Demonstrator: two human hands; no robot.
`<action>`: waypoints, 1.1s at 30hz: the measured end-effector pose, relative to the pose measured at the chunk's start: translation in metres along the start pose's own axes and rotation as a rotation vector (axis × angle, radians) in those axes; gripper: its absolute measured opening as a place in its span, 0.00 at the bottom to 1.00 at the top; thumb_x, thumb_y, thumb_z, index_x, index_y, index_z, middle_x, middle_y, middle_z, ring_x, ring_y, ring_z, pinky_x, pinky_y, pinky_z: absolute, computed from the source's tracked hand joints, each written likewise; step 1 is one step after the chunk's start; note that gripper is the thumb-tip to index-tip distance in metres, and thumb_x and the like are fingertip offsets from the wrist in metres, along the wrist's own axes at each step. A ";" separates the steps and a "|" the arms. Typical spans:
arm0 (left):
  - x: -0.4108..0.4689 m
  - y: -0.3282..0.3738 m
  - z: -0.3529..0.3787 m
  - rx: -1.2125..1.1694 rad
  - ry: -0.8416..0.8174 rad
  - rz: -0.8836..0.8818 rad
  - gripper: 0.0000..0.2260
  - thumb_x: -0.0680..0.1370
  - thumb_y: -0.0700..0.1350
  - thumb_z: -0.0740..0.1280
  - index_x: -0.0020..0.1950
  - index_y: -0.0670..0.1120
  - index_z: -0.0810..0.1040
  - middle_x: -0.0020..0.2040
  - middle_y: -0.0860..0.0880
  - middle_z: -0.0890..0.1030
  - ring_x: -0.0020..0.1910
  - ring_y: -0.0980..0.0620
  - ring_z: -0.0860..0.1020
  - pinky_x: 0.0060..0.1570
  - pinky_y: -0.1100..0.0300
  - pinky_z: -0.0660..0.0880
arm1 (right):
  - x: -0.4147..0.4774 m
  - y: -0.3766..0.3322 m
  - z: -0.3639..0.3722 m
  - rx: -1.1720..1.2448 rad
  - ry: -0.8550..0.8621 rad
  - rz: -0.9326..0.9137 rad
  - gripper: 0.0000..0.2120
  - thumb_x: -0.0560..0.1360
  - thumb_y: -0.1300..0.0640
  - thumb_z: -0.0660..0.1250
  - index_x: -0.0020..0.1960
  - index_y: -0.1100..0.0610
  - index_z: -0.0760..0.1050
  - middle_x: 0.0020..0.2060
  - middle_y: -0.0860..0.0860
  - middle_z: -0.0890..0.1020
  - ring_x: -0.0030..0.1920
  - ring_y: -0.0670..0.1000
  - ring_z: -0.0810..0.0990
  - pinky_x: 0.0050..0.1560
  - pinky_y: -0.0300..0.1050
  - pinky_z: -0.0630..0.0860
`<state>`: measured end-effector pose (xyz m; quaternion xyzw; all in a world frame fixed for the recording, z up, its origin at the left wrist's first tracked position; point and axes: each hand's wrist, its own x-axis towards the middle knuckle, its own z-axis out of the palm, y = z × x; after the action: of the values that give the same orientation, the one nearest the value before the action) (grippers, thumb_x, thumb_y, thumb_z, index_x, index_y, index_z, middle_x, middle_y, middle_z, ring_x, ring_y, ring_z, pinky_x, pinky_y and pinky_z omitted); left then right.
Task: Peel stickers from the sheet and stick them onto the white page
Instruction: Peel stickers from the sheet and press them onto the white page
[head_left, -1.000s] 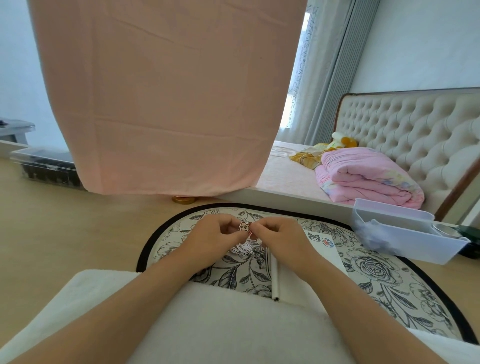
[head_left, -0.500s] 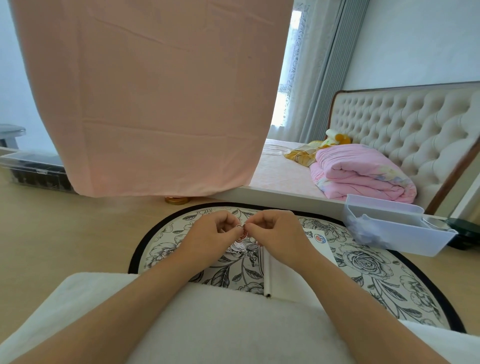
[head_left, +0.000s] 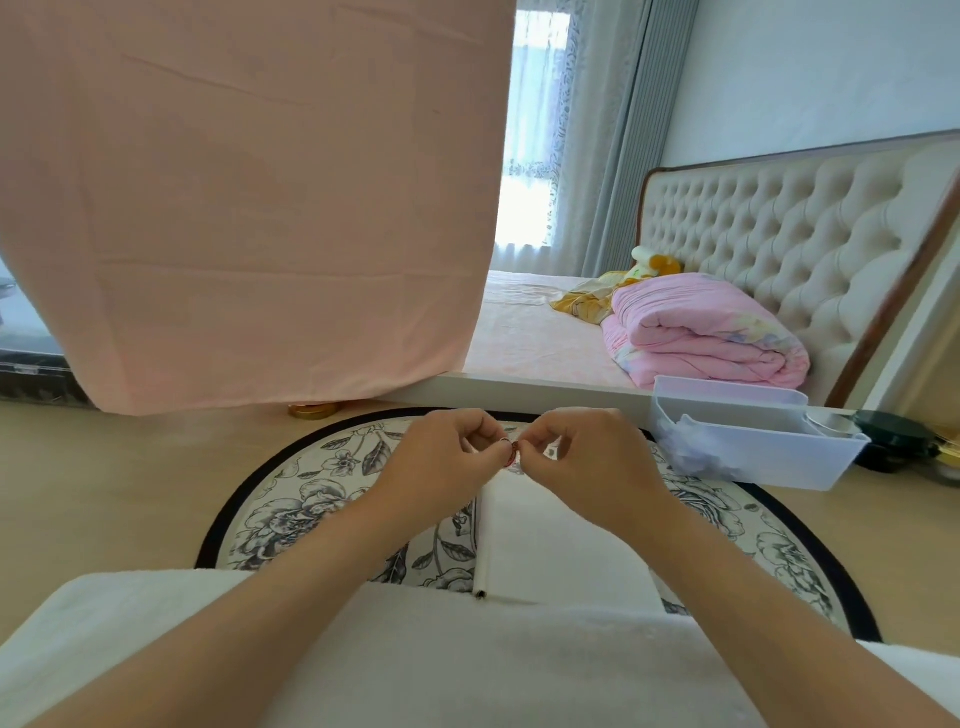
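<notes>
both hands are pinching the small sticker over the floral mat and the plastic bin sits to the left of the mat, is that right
One detail is off: the plastic bin sits to the right of the floral mat, not the left, as the head view shows. The rest stands: the left hand and right hand pinch the small sticker over the mat.

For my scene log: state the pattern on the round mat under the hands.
The round fabric mat shows grey-black flowers on white, edged in black; head view.
</notes>
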<state>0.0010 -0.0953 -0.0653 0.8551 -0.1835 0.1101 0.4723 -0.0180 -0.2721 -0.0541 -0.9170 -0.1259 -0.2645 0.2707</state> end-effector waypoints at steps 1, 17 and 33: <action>0.005 0.004 0.006 0.003 -0.004 0.005 0.05 0.76 0.48 0.71 0.40 0.55 0.83 0.34 0.59 0.83 0.29 0.63 0.73 0.32 0.68 0.70 | 0.000 0.007 -0.002 0.014 0.030 0.012 0.04 0.70 0.47 0.70 0.37 0.42 0.82 0.31 0.35 0.81 0.35 0.37 0.78 0.34 0.35 0.72; 0.021 0.005 0.054 -0.182 0.054 -0.034 0.05 0.77 0.43 0.71 0.41 0.46 0.83 0.31 0.52 0.81 0.29 0.63 0.76 0.35 0.63 0.70 | 0.004 0.047 -0.003 0.211 0.013 0.080 0.10 0.73 0.51 0.71 0.33 0.46 0.81 0.31 0.40 0.82 0.30 0.42 0.76 0.34 0.39 0.74; 0.023 -0.006 0.049 -0.253 0.009 0.068 0.04 0.76 0.43 0.72 0.41 0.46 0.83 0.35 0.53 0.83 0.33 0.60 0.76 0.36 0.71 0.69 | 0.004 0.053 -0.013 0.860 -0.384 0.518 0.09 0.78 0.53 0.71 0.51 0.57 0.86 0.44 0.53 0.86 0.38 0.50 0.78 0.35 0.41 0.73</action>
<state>0.0255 -0.1385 -0.0873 0.7815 -0.2227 0.1057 0.5731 -0.0002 -0.3228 -0.0659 -0.7564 -0.0395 0.0590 0.6503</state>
